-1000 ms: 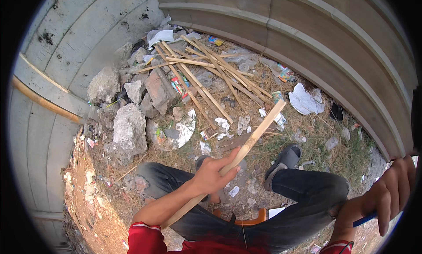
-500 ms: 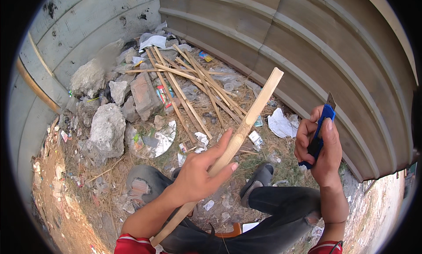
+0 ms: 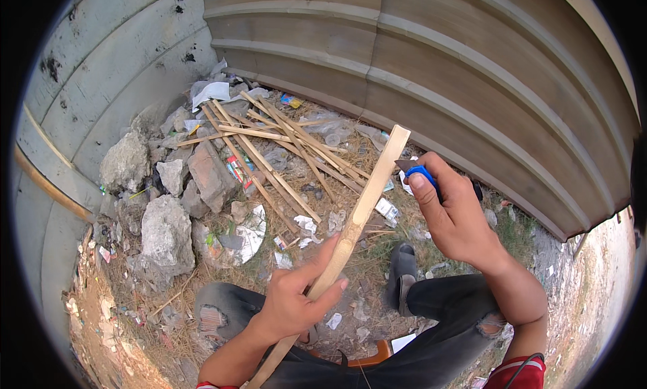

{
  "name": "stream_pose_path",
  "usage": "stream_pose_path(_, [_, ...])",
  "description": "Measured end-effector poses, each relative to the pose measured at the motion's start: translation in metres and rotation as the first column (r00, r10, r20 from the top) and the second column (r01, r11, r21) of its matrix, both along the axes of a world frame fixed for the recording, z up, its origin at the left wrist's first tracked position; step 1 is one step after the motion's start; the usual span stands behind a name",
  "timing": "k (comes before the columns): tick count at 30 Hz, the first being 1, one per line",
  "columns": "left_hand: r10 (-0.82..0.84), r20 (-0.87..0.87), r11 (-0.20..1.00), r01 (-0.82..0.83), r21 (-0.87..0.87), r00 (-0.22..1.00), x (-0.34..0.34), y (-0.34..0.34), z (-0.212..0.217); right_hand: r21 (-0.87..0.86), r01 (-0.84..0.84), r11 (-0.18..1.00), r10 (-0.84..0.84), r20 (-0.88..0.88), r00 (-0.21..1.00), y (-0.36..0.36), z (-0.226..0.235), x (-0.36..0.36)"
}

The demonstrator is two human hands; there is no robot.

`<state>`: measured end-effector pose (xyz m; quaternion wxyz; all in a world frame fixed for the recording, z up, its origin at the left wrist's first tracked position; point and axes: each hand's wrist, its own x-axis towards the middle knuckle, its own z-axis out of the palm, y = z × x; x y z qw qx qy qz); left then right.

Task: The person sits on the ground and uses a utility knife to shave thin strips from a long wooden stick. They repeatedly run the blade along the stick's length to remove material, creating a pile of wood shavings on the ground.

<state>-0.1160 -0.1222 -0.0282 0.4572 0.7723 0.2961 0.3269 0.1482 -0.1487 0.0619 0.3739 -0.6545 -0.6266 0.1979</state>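
My left hand (image 3: 296, 301) grips a long flat bamboo strip (image 3: 367, 197) near its middle, and the strip slants up to the right. My right hand (image 3: 455, 214) is closed around a blue-handled knife (image 3: 416, 170). Its short blade points left, close to the upper end of the strip. I cannot tell whether the blade touches the bamboo. My legs in dark torn jeans (image 3: 445, 308) are spread below the hands.
A pile of bamboo strips (image 3: 269, 146) lies on the ground against corrugated metal walls (image 3: 438, 66). Grey stones and rubble (image 3: 162, 207) sit at the left among paper scraps, dry grass and litter. A grey shoe (image 3: 402, 274) rests on the ground.
My right hand has come in from the lower right with the knife and moved up beside the strip's top. The left hand has raised and steepened the strip.
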Motion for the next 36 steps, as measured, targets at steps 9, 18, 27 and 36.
stream_pose_path(9, [-0.101, -0.087, 0.995, 0.100, -0.013, 0.991, 0.014, -0.008, 0.003, 0.079, 0.143, 0.987, -0.154, 0.169, 0.973, -0.009, -0.018, 0.046])
stream_pose_path(18, [-0.170, -0.032, 0.981, 0.166, -0.099, 0.985, 0.023, -0.004, -0.021, -0.073, 0.153, 0.986, -0.143, 0.128, 0.981, -0.013, -0.026, 0.050])
stream_pose_path(27, [-0.131, 0.020, 0.980, 0.132, -0.146, 0.991, 0.021, 0.006, -0.034, -0.082, 0.114, 0.990, -0.104, 0.115, 0.988, -0.004, -0.039, 0.036])
stream_pose_path(36, [-0.174, 0.057, 0.969, 0.181, -0.166, 0.983, 0.023, 0.013, -0.030, -0.183, 0.093, 0.979, -0.088, 0.033, 0.996, -0.005, -0.042, 0.032])
